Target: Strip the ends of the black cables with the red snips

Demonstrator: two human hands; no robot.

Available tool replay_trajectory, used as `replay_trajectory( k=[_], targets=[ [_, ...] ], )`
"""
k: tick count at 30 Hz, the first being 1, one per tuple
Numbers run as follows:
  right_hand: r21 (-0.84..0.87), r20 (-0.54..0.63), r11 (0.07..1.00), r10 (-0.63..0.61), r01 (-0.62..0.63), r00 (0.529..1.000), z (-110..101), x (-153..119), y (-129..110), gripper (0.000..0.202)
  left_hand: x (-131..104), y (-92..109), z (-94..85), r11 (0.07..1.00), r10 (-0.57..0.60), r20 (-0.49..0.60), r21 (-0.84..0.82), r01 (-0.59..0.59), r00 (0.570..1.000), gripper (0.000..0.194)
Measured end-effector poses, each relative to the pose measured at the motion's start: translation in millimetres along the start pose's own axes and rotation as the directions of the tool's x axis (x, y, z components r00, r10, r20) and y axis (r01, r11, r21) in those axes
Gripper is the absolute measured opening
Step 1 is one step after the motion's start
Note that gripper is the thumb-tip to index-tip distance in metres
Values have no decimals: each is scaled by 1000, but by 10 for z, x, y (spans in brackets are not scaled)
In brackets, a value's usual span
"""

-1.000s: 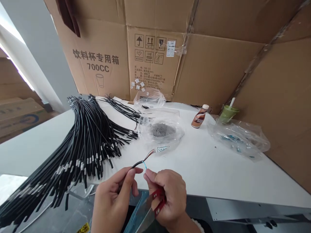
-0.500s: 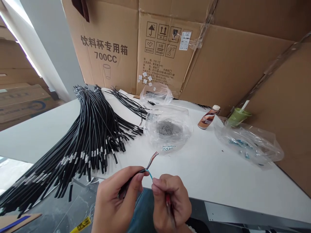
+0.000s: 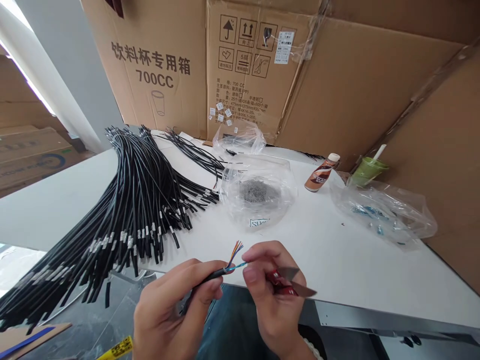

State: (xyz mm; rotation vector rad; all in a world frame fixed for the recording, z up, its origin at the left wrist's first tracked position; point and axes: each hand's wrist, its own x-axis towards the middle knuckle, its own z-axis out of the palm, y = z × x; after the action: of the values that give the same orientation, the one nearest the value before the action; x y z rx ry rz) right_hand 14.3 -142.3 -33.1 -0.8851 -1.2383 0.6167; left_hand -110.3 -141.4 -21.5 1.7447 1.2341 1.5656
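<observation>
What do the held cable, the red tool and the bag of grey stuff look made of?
Cable: probably a rubber or soft plastic jacket; smooth, black, low sheen.
Red tool: its thin, pointed grey part looks like metal; the red part could be plastic or coated metal.
Bag: likely thin plastic film; clear, glossy, creased.

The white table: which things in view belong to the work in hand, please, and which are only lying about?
Work in hand:
- black cable, in the left hand
- its blue strand, at the right hand's fingertips
- red-handled tool, in the right hand
- pile of black cables, probably

Apparently lying about:
- brown bottle
- green cup
</observation>
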Motion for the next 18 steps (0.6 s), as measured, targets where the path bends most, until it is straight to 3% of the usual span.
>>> replay_trajectory(
  k=[4, 7, 11, 15, 18],
  targets=[
    [21, 40, 998, 50, -51, 998, 18, 14, -16, 19, -20, 31, 0, 993, -111, -38, -37, 109, 993, 15],
    [27, 41, 999, 16, -17, 999, 11, 25, -28, 16, -39, 11, -9, 988, -152, 4, -26, 152, 988, 12],
    [3, 30, 1000, -30, 30, 999, -18, 83, -63, 19, -68, 46, 44, 965, -257, -10, -58, 256, 966, 23],
    [27, 47, 999, -41, 40, 998, -60, 184, -87, 11, -92, 115, 97, 963, -268, 44, 3, 268, 962, 31],
    [45, 67, 998, 37, -40, 997, -89, 273, -101, 7, -99, 146, 76, 964, -264, 134, 47, 260, 955, 38]
  ],
)
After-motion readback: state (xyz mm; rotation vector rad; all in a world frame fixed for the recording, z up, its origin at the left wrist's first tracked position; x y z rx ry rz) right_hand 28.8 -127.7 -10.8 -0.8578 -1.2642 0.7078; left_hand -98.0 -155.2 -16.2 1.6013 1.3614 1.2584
